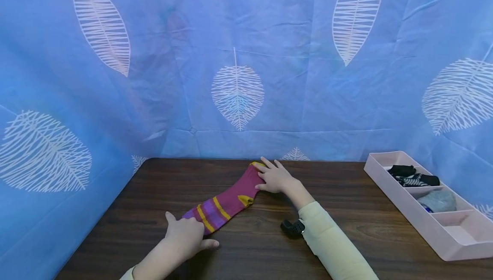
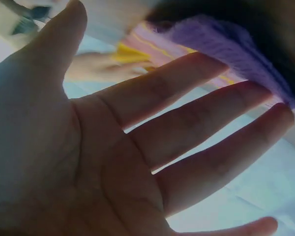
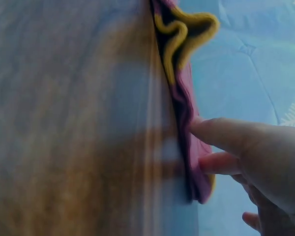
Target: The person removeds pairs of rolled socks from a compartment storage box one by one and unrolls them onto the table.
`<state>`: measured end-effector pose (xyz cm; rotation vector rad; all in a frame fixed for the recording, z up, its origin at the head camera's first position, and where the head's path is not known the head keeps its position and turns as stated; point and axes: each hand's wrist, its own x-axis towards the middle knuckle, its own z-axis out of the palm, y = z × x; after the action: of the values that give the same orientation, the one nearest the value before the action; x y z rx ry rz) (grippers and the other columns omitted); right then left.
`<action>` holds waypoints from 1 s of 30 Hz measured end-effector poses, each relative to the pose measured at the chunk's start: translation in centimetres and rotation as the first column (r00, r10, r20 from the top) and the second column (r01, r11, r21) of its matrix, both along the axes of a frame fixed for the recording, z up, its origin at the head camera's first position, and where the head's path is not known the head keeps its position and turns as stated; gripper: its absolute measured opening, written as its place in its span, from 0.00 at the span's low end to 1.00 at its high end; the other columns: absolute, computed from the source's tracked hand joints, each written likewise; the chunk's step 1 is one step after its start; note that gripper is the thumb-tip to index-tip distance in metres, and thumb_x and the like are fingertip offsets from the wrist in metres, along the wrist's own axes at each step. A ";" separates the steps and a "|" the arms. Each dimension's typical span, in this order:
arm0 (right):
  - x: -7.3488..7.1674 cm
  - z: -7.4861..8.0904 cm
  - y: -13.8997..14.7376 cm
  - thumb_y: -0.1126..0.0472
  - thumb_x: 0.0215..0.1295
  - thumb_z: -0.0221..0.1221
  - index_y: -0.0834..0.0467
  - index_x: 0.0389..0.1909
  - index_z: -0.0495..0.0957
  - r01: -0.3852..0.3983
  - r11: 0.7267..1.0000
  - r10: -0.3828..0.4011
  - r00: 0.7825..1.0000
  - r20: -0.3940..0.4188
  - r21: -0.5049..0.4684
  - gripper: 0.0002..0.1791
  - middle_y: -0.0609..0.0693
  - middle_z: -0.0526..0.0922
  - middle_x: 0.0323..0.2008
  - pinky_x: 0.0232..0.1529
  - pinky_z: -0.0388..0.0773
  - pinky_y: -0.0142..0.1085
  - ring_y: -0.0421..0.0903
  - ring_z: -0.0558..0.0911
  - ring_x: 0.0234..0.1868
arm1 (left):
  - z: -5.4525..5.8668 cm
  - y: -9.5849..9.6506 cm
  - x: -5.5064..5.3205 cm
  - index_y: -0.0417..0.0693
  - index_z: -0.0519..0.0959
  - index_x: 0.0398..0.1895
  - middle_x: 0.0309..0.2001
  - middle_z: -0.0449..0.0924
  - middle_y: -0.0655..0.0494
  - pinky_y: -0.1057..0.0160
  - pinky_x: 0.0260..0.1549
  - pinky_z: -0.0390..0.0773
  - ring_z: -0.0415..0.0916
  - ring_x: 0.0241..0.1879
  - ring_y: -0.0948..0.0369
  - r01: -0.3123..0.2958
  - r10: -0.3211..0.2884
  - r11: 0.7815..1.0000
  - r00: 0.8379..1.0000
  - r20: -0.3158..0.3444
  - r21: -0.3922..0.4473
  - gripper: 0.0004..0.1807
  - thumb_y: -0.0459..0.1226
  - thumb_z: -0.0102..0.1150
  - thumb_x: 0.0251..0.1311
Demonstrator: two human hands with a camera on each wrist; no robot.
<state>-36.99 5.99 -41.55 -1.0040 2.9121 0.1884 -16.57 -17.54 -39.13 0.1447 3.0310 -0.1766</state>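
A maroon sock [image 1: 240, 188] with a yellow heel and toe and a purple-and-yellow striped cuff lies slantwise across the table. At the cuff end is my left hand [image 1: 184, 235]; the left wrist view shows its fingers [image 2: 187, 115] straight and spread, tips against the purple cuff [image 2: 211, 39]. My right hand [image 1: 275, 179] rests on the toe end with fingers extended. Seen edge-on in the right wrist view, the sock [image 3: 186, 110] lies in layers, its yellow heel part bulging up, while the fingertips [image 3: 206, 129] press on its upper side.
A pink divided organizer [image 1: 400, 211] stands at the table's right edge. Black patterned socks [image 1: 412, 177] and a grey bundle [image 1: 439, 201] sit in its compartments. A blue leaf-print curtain [image 1: 285, 91] hangs behind the dark wooden table [image 1: 154, 194]. A black watch [image 1: 292, 227] is at the right wrist.
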 end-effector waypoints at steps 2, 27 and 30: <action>0.2 0.2 -0.1 0.35 0.61 0.43 0.49 0.61 0.66 0.002 1.000 -0.002 1.000 0.010 0.005 0.33 0.41 0.49 0.70 0.67 0.40 0.54 0.48 0.37 0.72 | 0.3 -1.1 -0.6 0.51 0.74 0.08 0.12 0.73 0.56 0.24 0.46 0.50 0.79 0.30 0.49 -0.040 0.040 0.999 0.999 0.019 0.010 0.33 0.70 0.48 0.42; 6.9 2.3 -5.0 0.29 0.54 0.46 0.42 0.60 0.66 -0.235 0.972 0.234 0.967 0.101 -0.002 0.35 0.41 0.68 0.61 0.65 0.52 0.52 0.42 0.61 0.66 | 0.3 -11.8 -6.5 0.49 0.84 0.21 0.54 0.71 0.34 0.25 0.50 0.39 0.48 0.63 0.34 -0.336 0.331 0.941 0.938 0.100 0.040 0.39 0.68 0.34 0.54; 8.1 2.5 -6.0 0.29 0.53 0.46 0.41 0.57 0.69 -0.280 0.960 0.280 0.956 0.091 -0.006 0.34 0.38 0.73 0.57 0.64 0.55 0.50 0.40 0.67 0.62 | 0.2 -12.4 -7.5 0.46 0.84 0.32 0.58 0.63 0.31 0.25 0.51 0.39 0.45 0.64 0.34 -0.363 0.355 0.930 0.927 0.119 0.056 0.41 0.69 0.34 0.52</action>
<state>-28.89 0.02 -39.01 -1.3834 2.6751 0.1600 -24.05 -29.96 -38.89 -0.3834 2.8911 -0.0200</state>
